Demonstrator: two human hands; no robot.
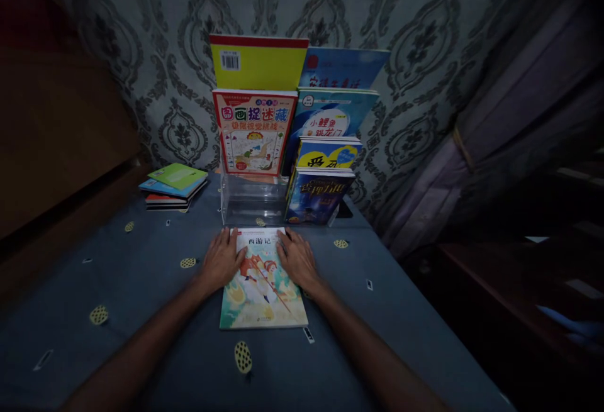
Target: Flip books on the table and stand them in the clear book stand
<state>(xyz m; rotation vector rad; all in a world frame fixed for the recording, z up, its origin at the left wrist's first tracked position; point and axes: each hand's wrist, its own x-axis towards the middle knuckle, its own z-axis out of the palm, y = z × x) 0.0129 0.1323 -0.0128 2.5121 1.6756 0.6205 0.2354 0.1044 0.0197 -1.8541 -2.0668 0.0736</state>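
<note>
Left hand (pixel 223 258) and right hand (pixel 298 258) both loosely open, fingers extended, resting on the upper left and right sides of the illustrated book (pixel 264 283), neither closed round it. Book lies flat, cover up, on the worktop (pixel 151 261), just before the clear rack (pixel 255 201) bearing upright books (pixel 255 135)

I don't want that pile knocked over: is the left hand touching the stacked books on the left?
Apart. The head view shows patterned tablecloth between the left hand and the stacked books.
</note>
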